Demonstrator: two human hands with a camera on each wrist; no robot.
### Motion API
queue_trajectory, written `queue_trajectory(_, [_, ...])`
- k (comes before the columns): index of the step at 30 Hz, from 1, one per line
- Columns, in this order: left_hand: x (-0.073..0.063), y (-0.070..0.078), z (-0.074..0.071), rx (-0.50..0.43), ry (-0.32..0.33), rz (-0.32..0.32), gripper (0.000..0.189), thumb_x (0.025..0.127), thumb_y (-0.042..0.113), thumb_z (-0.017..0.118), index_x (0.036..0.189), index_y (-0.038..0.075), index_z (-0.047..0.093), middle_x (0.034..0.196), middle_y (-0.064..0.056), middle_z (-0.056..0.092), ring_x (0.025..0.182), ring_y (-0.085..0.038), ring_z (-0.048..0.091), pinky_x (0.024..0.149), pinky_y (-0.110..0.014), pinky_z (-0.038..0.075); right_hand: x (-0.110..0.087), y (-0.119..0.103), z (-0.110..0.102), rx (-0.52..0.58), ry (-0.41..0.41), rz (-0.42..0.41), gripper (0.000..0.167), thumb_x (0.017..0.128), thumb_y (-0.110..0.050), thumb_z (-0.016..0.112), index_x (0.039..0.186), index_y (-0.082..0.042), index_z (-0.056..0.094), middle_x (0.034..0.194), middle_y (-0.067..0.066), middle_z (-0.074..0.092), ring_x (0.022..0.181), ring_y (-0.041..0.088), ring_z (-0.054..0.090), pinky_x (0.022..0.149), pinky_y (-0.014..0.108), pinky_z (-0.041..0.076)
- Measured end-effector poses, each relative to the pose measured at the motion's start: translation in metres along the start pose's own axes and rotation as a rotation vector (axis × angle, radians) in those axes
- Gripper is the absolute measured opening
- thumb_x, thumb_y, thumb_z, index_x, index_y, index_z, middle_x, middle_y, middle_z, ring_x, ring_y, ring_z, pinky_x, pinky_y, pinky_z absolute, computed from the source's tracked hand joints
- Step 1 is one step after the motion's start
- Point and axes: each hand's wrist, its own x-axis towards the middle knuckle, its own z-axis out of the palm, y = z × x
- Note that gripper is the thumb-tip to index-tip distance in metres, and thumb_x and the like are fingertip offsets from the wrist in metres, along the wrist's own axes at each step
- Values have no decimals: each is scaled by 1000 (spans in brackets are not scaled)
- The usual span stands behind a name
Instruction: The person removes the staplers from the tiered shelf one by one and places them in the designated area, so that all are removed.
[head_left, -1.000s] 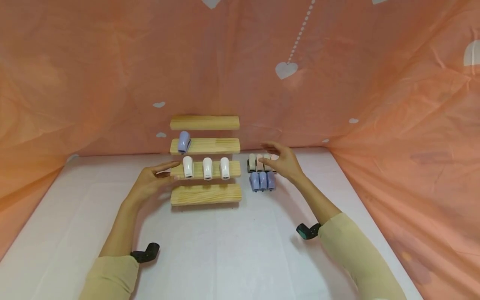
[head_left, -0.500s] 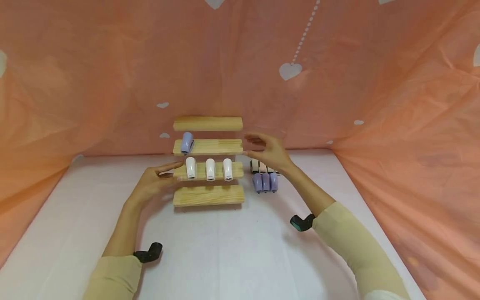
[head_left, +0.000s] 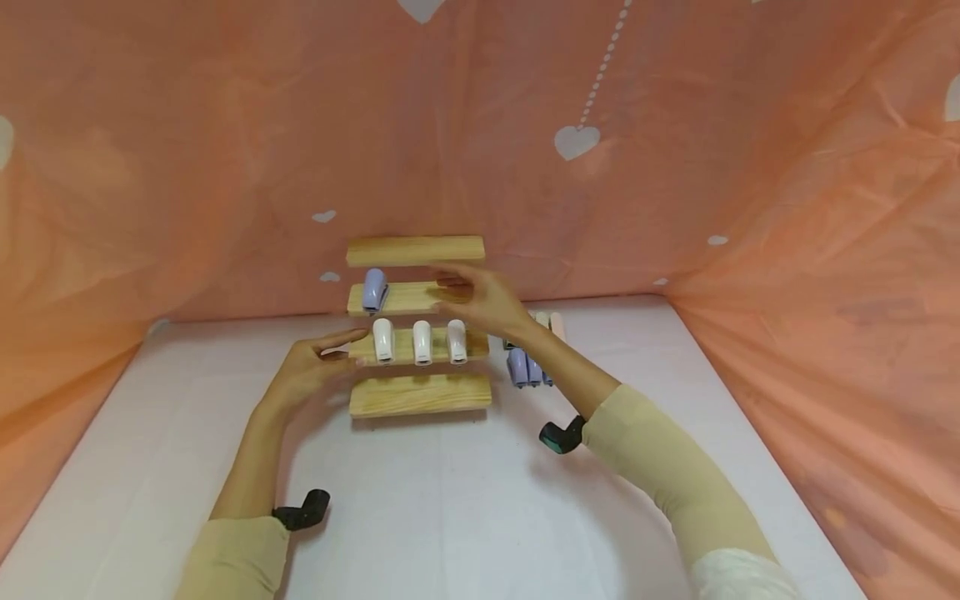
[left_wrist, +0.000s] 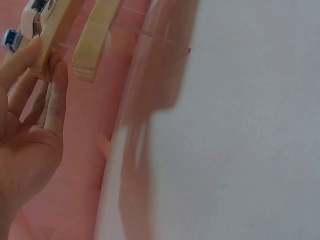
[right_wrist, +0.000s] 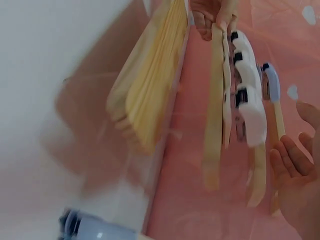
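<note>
In the head view my left hand (head_left: 303, 375) holds the left end of a wooden shelf board (head_left: 480, 346) that bears three white mini staplers (head_left: 422, 343). The left wrist view shows the thumb on one face of that board (left_wrist: 57, 30) and fingers behind it. My right hand (head_left: 487, 302), fingers extended and nothing visible between them, hovers over the right part of the board above (head_left: 408, 293). A lavender mini stapler (head_left: 374, 289) stands on that board's left end. Whether the right fingers touch the wood cannot be told.
Bare boards form the top (head_left: 416, 250) and bottom (head_left: 420, 395) tiers. Right of the rack, lavender staplers (head_left: 517, 367) and pale staplers (head_left: 557, 325) stand on the white table (head_left: 450, 500), partly hidden by my forearm. A pink cloth (head_left: 225, 167) hangs behind.
My right hand has moved left from above the pale staplers to the second board from the top. The left hand keeps its hold on the board.
</note>
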Motion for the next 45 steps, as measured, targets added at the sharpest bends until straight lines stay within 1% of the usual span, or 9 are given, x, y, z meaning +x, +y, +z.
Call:
queue_trajectory(8, [5,8,-1,-11,-9,1,53,89,19,77,138,9,60,137,-15,58,99,-3,65,84,-17,50,19,-7,15,-23,-93,12,60,89,-17,76,143,-7,53,138,14,58,124,21,58,101,26,46])
queue_trajectory(15, [5,11,-4,-2,-10,-15,53,89,20,76,138,9,60,137,-12,58,103,-8,63,86,-18,49,36,-11,27,-42,-124,21,63,87,-17,79,144,-7,52,132,12,63,123,20,59,99,20,45])
queue_trajectory(23, [3,11,-3,-61,-8,-25,53,88,18,78,136,6,61,141,-13,55,99,-5,66,86,-18,50,47,-15,39,-150,-129,38,67,84,-27,82,143,-13,54,130,5,64,116,16,61,96,20,46])
queue_trajectory(27, [2,11,-3,-43,-4,-33,53,88,19,77,137,8,60,141,-13,55,101,-3,64,86,-17,50,52,-18,45,-193,-125,69,69,83,-30,83,143,-14,53,129,3,64,114,13,60,94,18,46])
queue_trajectory(33, [1,11,-3,-34,2,-27,53,90,20,76,139,9,59,136,-15,59,99,-8,64,85,-23,52,57,-23,55,-261,-112,120,72,82,-33,83,145,-16,51,129,1,64,116,9,58,94,18,44])
queue_trajectory(37, [3,11,-3,-51,5,-15,51,90,18,75,138,7,60,137,-16,58,97,-5,65,85,-26,54,57,-25,57,-274,-86,133,70,83,-34,82,144,-18,53,127,-1,65,115,10,58,94,19,44])
queue_trajectory(38, [3,11,-3,-42,4,-12,51,90,18,75,138,7,60,136,-17,58,96,-6,65,85,-27,54,56,-25,57,-276,-84,131,69,83,-34,82,144,-18,53,127,-1,65,115,10,58,94,19,44])
queue_trajectory(41, [2,12,-3,-32,-2,-25,52,90,20,76,138,9,60,140,-13,57,109,-17,63,93,-29,50,54,-24,55,-248,-79,126,67,83,-32,82,143,-17,54,127,0,65,114,10,59,94,18,44])
queue_trajectory(45, [1,12,-3,1,-3,-49,54,89,23,77,139,12,60,142,-8,55,121,-29,55,100,-30,42,51,-20,50,-156,-77,124,67,83,-27,82,143,-15,54,125,3,66,110,11,61,91,18,47])
